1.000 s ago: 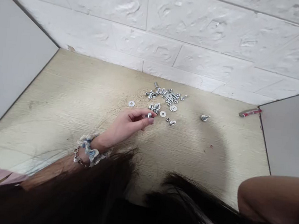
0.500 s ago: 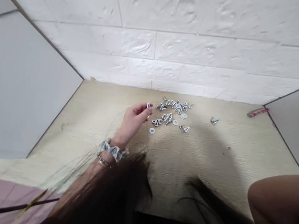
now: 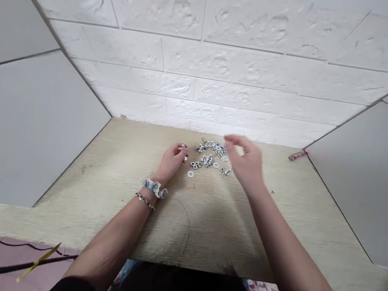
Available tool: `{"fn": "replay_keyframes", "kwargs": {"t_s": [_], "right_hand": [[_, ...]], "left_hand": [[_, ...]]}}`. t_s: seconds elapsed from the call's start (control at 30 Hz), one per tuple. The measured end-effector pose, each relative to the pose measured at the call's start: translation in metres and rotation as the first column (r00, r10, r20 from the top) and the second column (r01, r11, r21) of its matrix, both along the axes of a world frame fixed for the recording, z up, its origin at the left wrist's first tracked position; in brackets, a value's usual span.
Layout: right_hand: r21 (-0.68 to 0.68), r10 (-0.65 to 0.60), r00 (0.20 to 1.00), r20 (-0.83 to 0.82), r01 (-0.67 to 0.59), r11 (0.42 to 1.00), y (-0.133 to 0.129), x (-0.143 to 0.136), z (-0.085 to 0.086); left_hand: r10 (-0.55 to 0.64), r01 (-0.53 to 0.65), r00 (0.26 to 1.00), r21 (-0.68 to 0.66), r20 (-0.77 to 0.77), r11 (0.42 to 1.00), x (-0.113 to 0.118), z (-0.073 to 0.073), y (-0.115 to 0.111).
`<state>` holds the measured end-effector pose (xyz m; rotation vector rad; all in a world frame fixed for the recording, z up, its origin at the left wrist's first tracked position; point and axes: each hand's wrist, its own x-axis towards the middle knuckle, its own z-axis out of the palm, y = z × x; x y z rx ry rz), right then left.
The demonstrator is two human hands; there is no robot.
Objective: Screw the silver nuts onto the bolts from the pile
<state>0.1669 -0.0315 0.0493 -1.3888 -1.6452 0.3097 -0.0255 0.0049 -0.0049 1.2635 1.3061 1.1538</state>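
Observation:
My left hand is closed in a pinch on a small silver bolt, at the left side of the loose hardware. A pale bit of metal also shows under its fingertips, too small to name. My right hand hovers at the right side of the pile, slightly blurred, with thumb and fingers apart and nothing visible in them. Between the hands lie several bolts, hex nuts and flat washers on the wooden tabletop. My right hand hides part of the tabletop behind it.
A white brick-patterned wall closes off the back, with grey panels on both sides. A red-handled tool lies by the right panel. At the lower left, a dark rod carries a yellow tie.
My right hand has come in from the right to beside the pile. My left hand keeps its bolt. The view has shifted, and the dark hair in front has gone.

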Motion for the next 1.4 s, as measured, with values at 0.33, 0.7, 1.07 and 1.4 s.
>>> {"fn": "replay_keyframes", "kwargs": {"t_s": [0.33, 0.7, 1.07, 1.4], "right_hand": [[-0.144, 0.208, 0.784, 0.585, -0.153, 0.978, -0.016, -0.031, -0.061], [-0.293, 0.301, 0.8, 0.519, -0.164, 0.942, -0.02, -0.039, -0.069], [-0.341, 0.258, 0.868, 0.423, -0.111, 0.933, -0.017, -0.031, -0.07], [-0.212, 0.136, 0.858, 0.495, -0.033, 0.977, -0.015, -0.028, -0.068]], "left_hand": [[0.04, -0.04, 0.999, -0.06, 0.008, 0.997, 0.0, -0.017, 0.017], [-0.159, 0.167, 0.982, -0.069, 0.104, 0.984, -0.011, -0.009, 0.012], [-0.377, 0.376, 0.926, 0.034, 0.021, 0.926, 0.005, -0.006, -0.009], [-0.1, 0.122, 0.952, -0.057, 0.288, 0.991, -0.003, -0.002, -0.003]]}}
